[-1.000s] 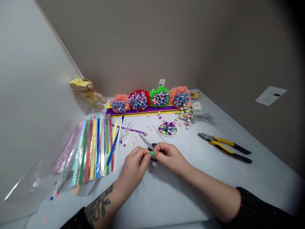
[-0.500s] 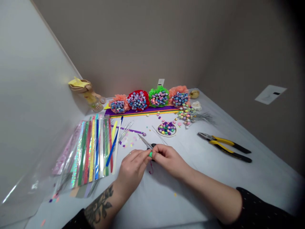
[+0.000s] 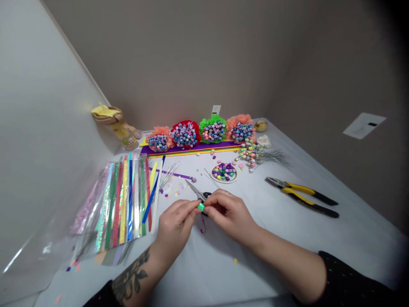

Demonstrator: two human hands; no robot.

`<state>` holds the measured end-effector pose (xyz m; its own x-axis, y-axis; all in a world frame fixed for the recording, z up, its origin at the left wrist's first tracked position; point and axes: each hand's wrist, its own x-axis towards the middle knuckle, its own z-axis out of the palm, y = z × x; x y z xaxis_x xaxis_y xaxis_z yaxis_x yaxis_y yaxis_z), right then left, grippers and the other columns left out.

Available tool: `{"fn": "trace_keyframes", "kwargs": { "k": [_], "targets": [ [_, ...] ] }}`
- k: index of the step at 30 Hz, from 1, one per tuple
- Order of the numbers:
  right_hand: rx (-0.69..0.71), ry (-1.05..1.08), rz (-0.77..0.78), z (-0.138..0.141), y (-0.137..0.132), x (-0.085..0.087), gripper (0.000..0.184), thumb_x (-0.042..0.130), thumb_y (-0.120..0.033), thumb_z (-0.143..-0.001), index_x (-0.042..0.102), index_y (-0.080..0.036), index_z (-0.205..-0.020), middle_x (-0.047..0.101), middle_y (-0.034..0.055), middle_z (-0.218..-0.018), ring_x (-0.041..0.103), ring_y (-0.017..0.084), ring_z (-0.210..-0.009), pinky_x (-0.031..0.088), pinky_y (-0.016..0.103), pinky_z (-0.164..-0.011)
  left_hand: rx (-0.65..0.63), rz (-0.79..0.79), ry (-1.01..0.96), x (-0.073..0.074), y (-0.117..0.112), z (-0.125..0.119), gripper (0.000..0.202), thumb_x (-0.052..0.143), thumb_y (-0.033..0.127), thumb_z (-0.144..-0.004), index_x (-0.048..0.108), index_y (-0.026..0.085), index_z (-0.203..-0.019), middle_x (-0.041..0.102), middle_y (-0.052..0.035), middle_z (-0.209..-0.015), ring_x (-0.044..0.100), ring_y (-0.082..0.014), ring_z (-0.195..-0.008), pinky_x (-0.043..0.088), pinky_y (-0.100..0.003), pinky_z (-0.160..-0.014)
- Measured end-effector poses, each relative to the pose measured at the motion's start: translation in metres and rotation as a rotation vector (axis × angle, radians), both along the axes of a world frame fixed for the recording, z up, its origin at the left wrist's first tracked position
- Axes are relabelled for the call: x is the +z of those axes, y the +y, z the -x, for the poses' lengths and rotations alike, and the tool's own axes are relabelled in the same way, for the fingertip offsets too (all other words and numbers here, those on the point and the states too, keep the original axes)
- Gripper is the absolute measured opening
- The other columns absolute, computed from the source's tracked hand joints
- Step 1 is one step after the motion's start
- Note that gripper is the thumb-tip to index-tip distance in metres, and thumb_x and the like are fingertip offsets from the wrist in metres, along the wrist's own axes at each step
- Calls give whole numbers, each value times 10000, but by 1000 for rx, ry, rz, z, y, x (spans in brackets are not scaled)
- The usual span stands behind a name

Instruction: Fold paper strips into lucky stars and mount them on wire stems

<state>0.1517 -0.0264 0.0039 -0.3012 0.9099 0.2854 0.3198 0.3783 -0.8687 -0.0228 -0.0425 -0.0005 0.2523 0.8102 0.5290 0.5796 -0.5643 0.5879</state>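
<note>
Left hand [image 3: 174,226] and right hand [image 3: 228,213] meet mid-table [image 3: 287,238], folded piece [image 3: 201,207] between their fingertips. Scissors [image 3: 195,191] lie just behind the hands, and dish [image 3: 224,172] behind the scissors. Bouquet row [image 3: 200,133] at far edge, against the wall. Paper strips [image 3: 128,200] left of hands. Pliers [image 3: 302,197] right, well apart.

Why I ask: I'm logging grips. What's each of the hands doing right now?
Left hand: closed, pinching the green paper.
Right hand: closed, pinching the same green paper.
</note>
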Motion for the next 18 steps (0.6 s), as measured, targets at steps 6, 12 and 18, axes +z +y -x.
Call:
{"fn": "trace_keyframes", "kwargs": {
  "k": [6, 12, 18],
  "targets": [
    [13, 4, -21, -1, 0, -2, 89, 556, -145, -802, 619, -177, -749, 578, 15, -699, 508, 112, -609, 394, 226, -569, -30, -17, -27, -3, 0, 1, 179, 590, 109, -827, 662, 168, -979, 702, -46, -828, 651, -124, -757, 533, -220, -698],
    [22, 205, 300, 2, 3, -2, 88, 581, -238, -776, 611, -162, -743, 581, 7, -691, 516, 114, -627, 397, 231, -583, -12, -45, -38, -3, 0, 2, 178, 592, 118, -829, 659, 177, -982, 696, -41, -825, 645, -127, -751, 537, -230, -690],
    [156, 510, 867, 6, 7, -3, 267, 714, -376, -663, 583, -145, -691, 433, -79, -469, 271, 28, -365, 189, 188, -364, -4, -87, -85, 1, -1, 0, 165, 604, 127, -821, 660, 181, -966, 686, -29, -793, 641, -123, -718, 539, -226, -664]
  ]
}}
